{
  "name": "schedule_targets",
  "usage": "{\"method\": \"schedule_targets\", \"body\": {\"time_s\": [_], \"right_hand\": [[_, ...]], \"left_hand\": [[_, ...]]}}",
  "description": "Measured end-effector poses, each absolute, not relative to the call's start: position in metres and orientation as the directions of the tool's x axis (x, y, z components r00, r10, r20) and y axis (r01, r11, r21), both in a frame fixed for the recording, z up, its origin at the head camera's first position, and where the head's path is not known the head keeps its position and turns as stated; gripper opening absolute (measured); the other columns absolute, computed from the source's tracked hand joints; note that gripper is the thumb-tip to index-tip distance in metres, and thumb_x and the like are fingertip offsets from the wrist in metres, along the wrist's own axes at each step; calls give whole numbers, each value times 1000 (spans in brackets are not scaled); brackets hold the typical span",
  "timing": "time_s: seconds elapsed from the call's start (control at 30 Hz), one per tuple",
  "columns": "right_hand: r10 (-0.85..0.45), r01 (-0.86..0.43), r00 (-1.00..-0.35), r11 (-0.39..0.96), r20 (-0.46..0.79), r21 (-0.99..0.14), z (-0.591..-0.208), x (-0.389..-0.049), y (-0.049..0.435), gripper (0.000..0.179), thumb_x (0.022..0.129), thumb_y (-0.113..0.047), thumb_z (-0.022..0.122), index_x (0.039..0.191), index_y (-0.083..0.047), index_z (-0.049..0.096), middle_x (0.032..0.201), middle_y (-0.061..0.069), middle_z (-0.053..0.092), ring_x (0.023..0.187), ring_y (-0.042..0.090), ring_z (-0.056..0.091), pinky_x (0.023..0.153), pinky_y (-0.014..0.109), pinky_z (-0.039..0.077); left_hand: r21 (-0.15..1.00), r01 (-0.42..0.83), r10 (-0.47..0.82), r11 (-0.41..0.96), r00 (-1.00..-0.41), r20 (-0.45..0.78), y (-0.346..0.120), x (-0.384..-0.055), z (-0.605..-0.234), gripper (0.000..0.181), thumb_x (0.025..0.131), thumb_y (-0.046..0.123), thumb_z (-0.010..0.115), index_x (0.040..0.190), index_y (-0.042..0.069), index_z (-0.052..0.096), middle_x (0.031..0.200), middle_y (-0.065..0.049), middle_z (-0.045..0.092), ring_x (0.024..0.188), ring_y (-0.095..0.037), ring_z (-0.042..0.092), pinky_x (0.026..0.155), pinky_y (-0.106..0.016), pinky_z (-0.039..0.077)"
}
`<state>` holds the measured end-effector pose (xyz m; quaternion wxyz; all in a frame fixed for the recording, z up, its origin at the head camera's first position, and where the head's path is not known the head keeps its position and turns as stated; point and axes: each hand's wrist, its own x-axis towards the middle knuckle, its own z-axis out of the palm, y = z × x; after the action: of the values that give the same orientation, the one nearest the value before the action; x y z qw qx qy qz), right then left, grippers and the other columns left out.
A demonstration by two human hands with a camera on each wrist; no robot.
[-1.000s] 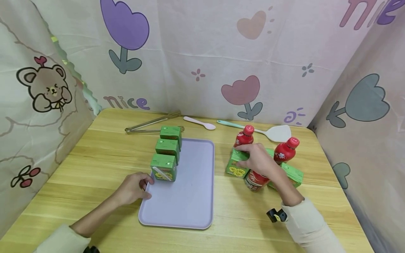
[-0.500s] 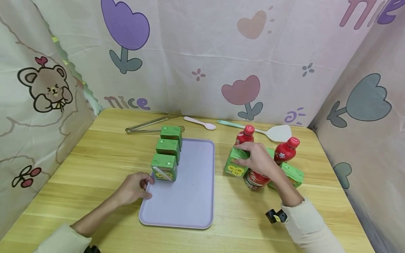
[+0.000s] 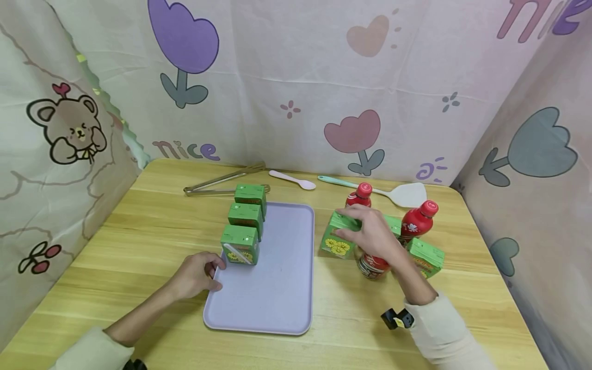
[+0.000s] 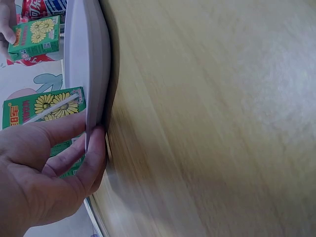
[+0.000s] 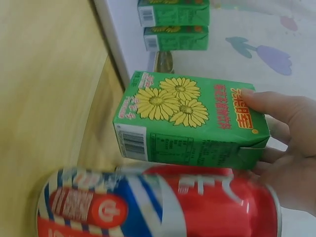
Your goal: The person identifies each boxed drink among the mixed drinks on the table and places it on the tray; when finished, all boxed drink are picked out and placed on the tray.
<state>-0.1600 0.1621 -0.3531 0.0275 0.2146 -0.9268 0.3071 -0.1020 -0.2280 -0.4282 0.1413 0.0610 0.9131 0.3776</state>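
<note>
My left hand (image 3: 196,276) pinches the left rim of the lilac tray (image 3: 273,303); the left wrist view shows the thumb and fingers on opposite sides of the rim. Three green juice boxes (image 3: 239,241) stand in a row along the tray's left side, the nearest with a straw on its front. To the right of the tray, my right hand (image 3: 374,234) grips another green juice box (image 5: 177,113) by its top, with yellow flowers on its face. Right beside that box is a red soda can (image 5: 217,197), partly under my hand in the head view.
Two red bottles (image 3: 418,221) stand behind and right of the right hand, with another juice box (image 3: 426,257) nearby. Metal tongs (image 3: 222,180), a pink spoon (image 3: 293,180) and a white spatula (image 3: 407,195) lie along the table's back edge.
My right hand has shifted slightly left with the juice box, away from the can and bottles toward the tray. The left hand and tray have stayed in place.
</note>
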Motion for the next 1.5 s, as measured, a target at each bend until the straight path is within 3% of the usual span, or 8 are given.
{"method": "schedule_targets", "body": {"time_s": [0.27,0.4,0.6,1.0,1.5], "right_hand": [[-385,-466,-884,680,265,-567,-348,-162,141,46,78,-21,78,119,-7,65,113,9,66,99,24,61,77,38,48],[-382,-460,-887,662,261,-591,-347,-166,128,46,78,-21,77,120,-8,65,115,9,66,102,24,60,80,37,49],[-370,-432,-898,635,238,-641,-349,-175,107,45,76,-19,79,119,-12,66,116,7,66,93,22,59,75,33,48],[-331,-360,-925,616,185,-701,-360,-203,75,43,78,-17,77,119,-14,66,117,8,65,95,22,57,79,34,50],[-361,-367,-917,596,170,-714,-375,-232,53,42,77,-14,77,118,-11,67,122,10,64,102,24,58,86,37,49]], "left_hand": [[698,13,214,716,-956,-202,-228,-103,-429,33,63,-5,79,92,0,65,80,-7,54,73,-16,49,56,-21,43],[697,5,206,717,-957,-205,-228,-102,-428,32,64,-5,79,92,1,65,80,-7,54,73,-17,48,56,-21,43],[702,-2,201,712,-957,-207,-229,-99,-429,32,64,-4,79,92,1,65,81,-7,53,73,-17,48,56,-21,42],[711,0,201,703,-959,-198,-229,-99,-428,32,64,-5,79,92,1,65,80,-8,53,73,-17,48,56,-21,43],[717,2,207,697,-958,-199,-228,-100,-429,33,62,-5,79,91,1,65,82,-7,55,74,-18,50,58,-20,44]]}}
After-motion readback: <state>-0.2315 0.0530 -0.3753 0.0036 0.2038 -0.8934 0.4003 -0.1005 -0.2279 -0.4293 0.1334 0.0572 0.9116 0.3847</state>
